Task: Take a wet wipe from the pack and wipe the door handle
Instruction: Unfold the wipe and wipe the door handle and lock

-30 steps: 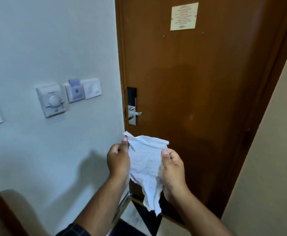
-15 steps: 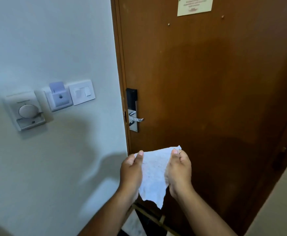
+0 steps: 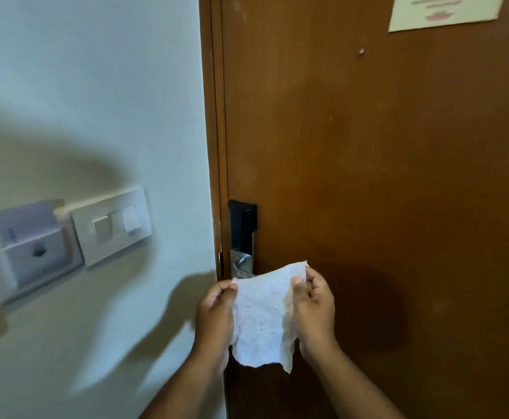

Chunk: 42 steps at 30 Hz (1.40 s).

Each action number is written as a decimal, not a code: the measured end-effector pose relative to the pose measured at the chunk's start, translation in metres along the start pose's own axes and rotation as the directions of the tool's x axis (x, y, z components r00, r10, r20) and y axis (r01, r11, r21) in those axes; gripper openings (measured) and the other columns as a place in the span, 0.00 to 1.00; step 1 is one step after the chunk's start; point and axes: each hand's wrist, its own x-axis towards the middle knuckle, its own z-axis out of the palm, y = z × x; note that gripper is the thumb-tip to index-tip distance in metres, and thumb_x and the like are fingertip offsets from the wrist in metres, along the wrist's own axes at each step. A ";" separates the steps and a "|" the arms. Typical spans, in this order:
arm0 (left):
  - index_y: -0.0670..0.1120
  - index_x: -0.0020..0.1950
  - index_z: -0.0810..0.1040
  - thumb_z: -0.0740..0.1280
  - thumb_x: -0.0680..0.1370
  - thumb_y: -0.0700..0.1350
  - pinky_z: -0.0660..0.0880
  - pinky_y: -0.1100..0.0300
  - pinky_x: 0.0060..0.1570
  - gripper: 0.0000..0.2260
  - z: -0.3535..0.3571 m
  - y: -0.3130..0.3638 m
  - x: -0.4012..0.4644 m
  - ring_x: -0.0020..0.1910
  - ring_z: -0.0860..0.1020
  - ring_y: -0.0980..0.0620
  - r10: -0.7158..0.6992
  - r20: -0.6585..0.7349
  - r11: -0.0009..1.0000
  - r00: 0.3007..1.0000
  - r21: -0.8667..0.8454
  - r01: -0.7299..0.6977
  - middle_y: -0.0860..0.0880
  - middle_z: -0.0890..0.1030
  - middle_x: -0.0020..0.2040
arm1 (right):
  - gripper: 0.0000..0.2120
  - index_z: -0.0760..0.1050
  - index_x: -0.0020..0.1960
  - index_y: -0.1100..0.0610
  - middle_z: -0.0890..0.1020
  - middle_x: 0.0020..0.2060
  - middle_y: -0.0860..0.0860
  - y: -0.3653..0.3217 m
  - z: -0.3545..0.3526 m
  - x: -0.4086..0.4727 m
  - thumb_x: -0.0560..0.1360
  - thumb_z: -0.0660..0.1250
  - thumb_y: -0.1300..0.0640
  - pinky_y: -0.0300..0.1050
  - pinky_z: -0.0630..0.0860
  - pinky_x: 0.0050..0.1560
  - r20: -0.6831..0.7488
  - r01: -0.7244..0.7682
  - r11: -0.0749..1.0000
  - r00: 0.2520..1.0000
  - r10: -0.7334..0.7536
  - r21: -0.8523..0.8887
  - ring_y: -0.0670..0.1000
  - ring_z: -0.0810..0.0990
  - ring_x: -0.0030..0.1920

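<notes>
Head view: both hands (image 3: 217, 316) (image 3: 313, 309) pinch the wet wipe (image 3: 263, 316), hiding the door handle (image 3: 241, 264).

One wet wipe (image 3: 262, 316), pinched between two hands: left hand (image 3: 215, 316), right hand (image 3: 313, 309). One door handle (image 3: 241, 264), just above wipe. One door (image 3: 383, 192). One paper notice (image 3: 446, 10), upper right of handle. Two wall plates left of handle: switch plate (image 3: 112, 226), card holder (image 3: 32, 252).
</notes>
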 end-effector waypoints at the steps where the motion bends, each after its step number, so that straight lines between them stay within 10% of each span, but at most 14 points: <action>1: 0.51 0.49 0.82 0.65 0.80 0.46 0.79 0.49 0.53 0.07 -0.003 0.002 0.024 0.50 0.83 0.50 0.019 -0.002 1.000 1.000 0.014 -0.019 0.50 0.86 0.49 | 0.18 0.70 0.70 0.54 0.76 0.65 0.49 0.003 0.017 0.015 0.80 0.62 0.54 0.50 0.75 0.62 -0.022 0.030 0.999 0.999 -0.030 -0.016 0.50 0.74 0.65; 5: 0.50 0.54 0.81 0.64 0.81 0.47 0.80 0.49 0.55 0.07 0.005 -0.003 0.094 0.52 0.82 0.50 0.062 -0.024 0.991 0.998 0.118 -0.059 0.50 0.85 0.50 | 0.15 0.73 0.65 0.54 0.80 0.56 0.49 0.019 0.055 0.061 0.79 0.65 0.54 0.38 0.74 0.48 -0.124 0.117 0.962 0.981 -0.151 -0.247 0.47 0.78 0.56; 13: 0.47 0.54 0.82 0.65 0.80 0.46 0.78 0.54 0.51 0.08 0.024 -0.042 0.167 0.49 0.80 0.49 0.028 -0.075 0.937 0.997 0.349 0.000 0.48 0.84 0.50 | 0.11 0.77 0.59 0.54 0.79 0.55 0.51 0.053 0.061 0.105 0.77 0.66 0.59 0.44 0.75 0.48 -0.018 0.187 0.590 0.946 -0.323 -0.785 0.52 0.79 0.52; 17: 0.50 0.46 0.82 0.68 0.77 0.46 0.80 0.50 0.47 0.03 0.021 -0.044 0.180 0.44 0.82 0.46 0.040 -0.083 0.932 0.996 0.362 -0.007 0.47 0.84 0.42 | 0.21 0.78 0.60 0.58 0.82 0.53 0.55 0.054 0.068 0.095 0.68 0.76 0.58 0.52 0.79 0.49 0.350 0.562 0.333 0.780 -0.519 -0.757 0.56 0.81 0.52; 19: 0.50 0.46 0.81 0.71 0.76 0.44 0.81 0.49 0.48 0.01 0.019 -0.044 0.184 0.43 0.82 0.45 0.069 -0.099 0.925 0.993 0.378 -0.027 0.47 0.84 0.41 | 0.38 0.73 0.67 0.59 0.80 0.58 0.57 0.056 0.076 0.096 0.60 0.80 0.49 0.58 0.75 0.61 0.656 0.696 0.141 0.713 -0.249 -0.704 0.59 0.79 0.58; 22: 0.48 0.52 0.80 0.72 0.75 0.44 0.79 0.54 0.48 0.07 0.016 -0.035 0.188 0.49 0.82 0.47 0.221 -0.128 0.882 0.967 0.450 -0.142 0.49 0.83 0.46 | 0.47 0.60 0.75 0.60 0.76 0.65 0.58 0.064 0.073 0.105 0.64 0.76 0.44 0.63 0.54 0.75 0.735 0.735 0.001 0.678 -0.019 -0.678 0.59 0.73 0.66; 26: 0.50 0.64 0.74 0.69 0.77 0.50 0.70 0.71 0.52 0.16 0.028 0.010 0.196 0.60 0.76 0.54 0.611 -0.011 0.656 0.791 0.567 -0.499 0.51 0.77 0.58 | 0.30 0.66 0.71 0.61 0.76 0.67 0.60 0.080 0.069 0.103 0.72 0.65 0.51 0.64 0.64 0.67 0.839 0.844 -0.133 0.475 -0.266 -0.520 0.60 0.72 0.69; 29: 0.53 0.76 0.60 0.61 0.79 0.59 0.59 0.52 0.70 0.27 0.053 0.054 0.212 0.76 0.60 0.49 0.761 0.185 0.324 0.622 0.721 -0.612 0.46 0.63 0.77 | 0.26 0.68 0.71 0.60 0.71 0.71 0.58 0.089 0.075 0.112 0.77 0.55 0.50 0.60 0.66 0.67 0.940 0.886 -0.330 0.266 -0.214 -0.326 0.59 0.67 0.72; 35: 0.45 0.79 0.47 0.51 0.78 0.68 0.47 0.42 0.75 0.38 0.098 0.128 0.262 0.79 0.47 0.38 0.805 0.480 -0.175 0.350 0.754 -0.633 0.37 0.50 0.80 | 0.24 0.62 0.74 0.62 0.57 0.77 0.60 0.075 0.109 0.125 0.81 0.51 0.53 0.54 0.59 0.74 0.964 0.812 -0.559 0.254 0.077 -0.169 0.59 0.52 0.77; 38: 0.43 0.79 0.48 0.51 0.77 0.68 0.47 0.42 0.76 0.39 0.105 0.125 0.271 0.79 0.49 0.37 0.813 0.500 -0.216 0.297 0.733 -0.645 0.35 0.53 0.79 | 0.26 0.42 0.76 0.67 0.42 0.78 0.62 0.066 0.130 0.134 0.82 0.48 0.61 0.59 0.54 0.74 0.967 0.888 -0.412 0.248 0.056 -0.204 0.62 0.42 0.77; 42: 0.42 0.78 0.46 0.52 0.77 0.69 0.46 0.42 0.76 0.41 0.114 0.115 0.274 0.77 0.52 0.35 0.823 0.546 -0.315 0.157 0.668 -0.674 0.33 0.57 0.77 | 0.26 0.47 0.75 0.70 0.47 0.76 0.67 0.058 0.124 0.136 0.77 0.40 0.69 0.61 0.62 0.71 0.950 0.926 -0.218 0.311 -0.024 -0.308 0.66 0.50 0.76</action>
